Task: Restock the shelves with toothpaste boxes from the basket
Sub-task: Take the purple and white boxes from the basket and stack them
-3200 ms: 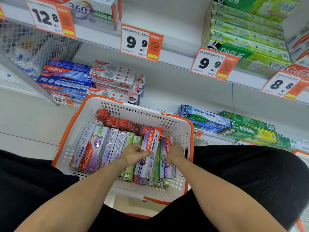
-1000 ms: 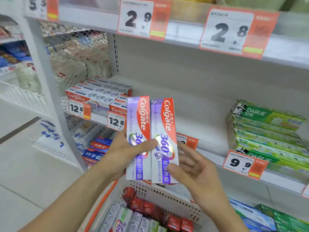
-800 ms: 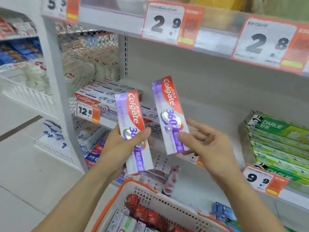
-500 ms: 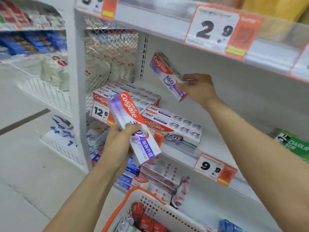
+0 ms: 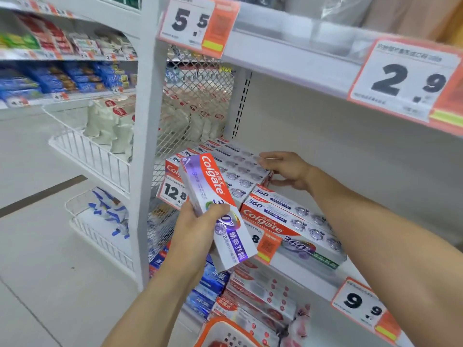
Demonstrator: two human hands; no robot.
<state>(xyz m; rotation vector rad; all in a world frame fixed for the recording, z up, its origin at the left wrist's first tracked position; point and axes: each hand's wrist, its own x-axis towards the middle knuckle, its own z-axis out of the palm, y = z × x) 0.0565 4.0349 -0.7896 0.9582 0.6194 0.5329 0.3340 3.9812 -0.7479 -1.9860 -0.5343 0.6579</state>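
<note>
store shelf (image 5: 298, 269), left hand (image 5: 194, 234) gripping toothpaste box (image 5: 216, 209), right hand (image 5: 288, 170) fingers straight on stacked boxes (image 5: 235, 166), basket (image 5: 225, 333) cut off

left hand (image 5: 194, 230): grips toothpaste box (image 5: 216, 209) | right hand (image 5: 288, 169): seemingly rests on stacked boxes (image 5: 240, 164)

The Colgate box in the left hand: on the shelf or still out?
Out. The left hand grips the Colgate box in front of the shelf.
</note>
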